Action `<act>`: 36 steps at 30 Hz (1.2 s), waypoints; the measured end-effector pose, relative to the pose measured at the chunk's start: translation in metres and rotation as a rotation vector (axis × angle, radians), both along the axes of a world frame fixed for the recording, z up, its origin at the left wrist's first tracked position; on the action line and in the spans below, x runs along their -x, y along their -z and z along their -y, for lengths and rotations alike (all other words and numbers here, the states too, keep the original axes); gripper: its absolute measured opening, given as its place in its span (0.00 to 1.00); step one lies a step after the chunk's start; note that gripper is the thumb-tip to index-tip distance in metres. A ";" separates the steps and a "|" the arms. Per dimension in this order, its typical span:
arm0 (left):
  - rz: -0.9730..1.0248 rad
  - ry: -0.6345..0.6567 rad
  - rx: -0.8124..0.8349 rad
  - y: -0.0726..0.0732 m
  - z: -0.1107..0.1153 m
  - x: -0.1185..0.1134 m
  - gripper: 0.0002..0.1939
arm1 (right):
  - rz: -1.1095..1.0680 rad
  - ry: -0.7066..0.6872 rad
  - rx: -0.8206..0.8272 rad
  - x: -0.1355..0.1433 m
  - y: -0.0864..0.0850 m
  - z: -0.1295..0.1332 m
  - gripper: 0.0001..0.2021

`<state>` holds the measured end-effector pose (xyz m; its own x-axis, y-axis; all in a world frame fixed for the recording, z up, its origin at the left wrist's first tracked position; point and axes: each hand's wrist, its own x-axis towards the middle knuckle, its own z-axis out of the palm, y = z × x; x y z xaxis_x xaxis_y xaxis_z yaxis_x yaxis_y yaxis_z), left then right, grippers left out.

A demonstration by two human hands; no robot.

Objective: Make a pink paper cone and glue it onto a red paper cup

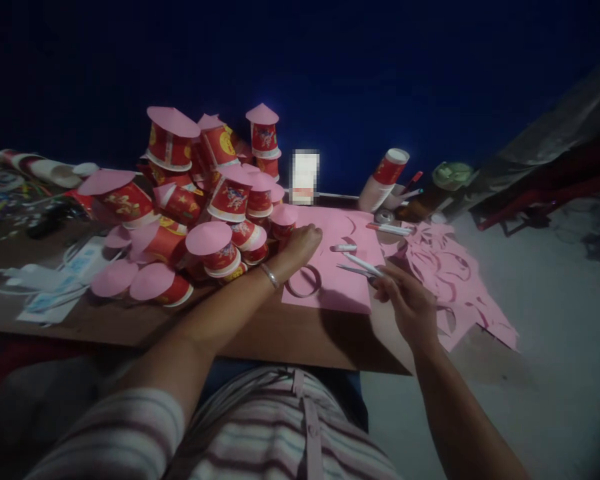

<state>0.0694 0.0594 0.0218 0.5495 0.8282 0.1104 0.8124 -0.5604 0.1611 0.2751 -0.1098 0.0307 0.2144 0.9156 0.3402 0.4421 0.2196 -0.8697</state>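
My left hand (305,244) is closed over the left part of a pink paper sheet (330,297), right of a red paper cup topped with a pink paper cone (284,223). What its fingers hold, if anything, is hidden. Above the sheet, my right hand (410,300) is closed around a slim white pen (365,261). Scissors (355,269) show their blades just under the pen; whether the hand also holds them I cannot tell. A small white tube or cap (343,248) and a ring-shaped tape roll (304,281) lie on the sheet.
Many red cups with pink cones (225,200) are piled on the left. Pink paper scraps (455,267) hang over the right edge. Stacked cups (393,167), markers (390,229) and a jar (450,180) stand behind. A white charger cable (35,277) lies far left.
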 end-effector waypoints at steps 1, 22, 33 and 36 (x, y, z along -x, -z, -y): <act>0.026 -0.001 -0.010 -0.001 0.001 0.004 0.15 | -0.023 0.002 0.006 -0.001 0.000 0.001 0.13; 0.703 0.265 0.025 -0.024 0.068 0.065 0.05 | 0.260 -0.149 -0.103 0.033 -0.032 -0.004 0.11; 0.505 0.385 -0.051 -0.023 0.086 0.075 0.08 | 0.109 -0.275 0.138 0.035 -0.025 -0.001 0.18; 0.531 0.392 -0.038 -0.016 0.089 0.077 0.08 | 0.180 -0.311 0.190 0.035 -0.021 -0.003 0.19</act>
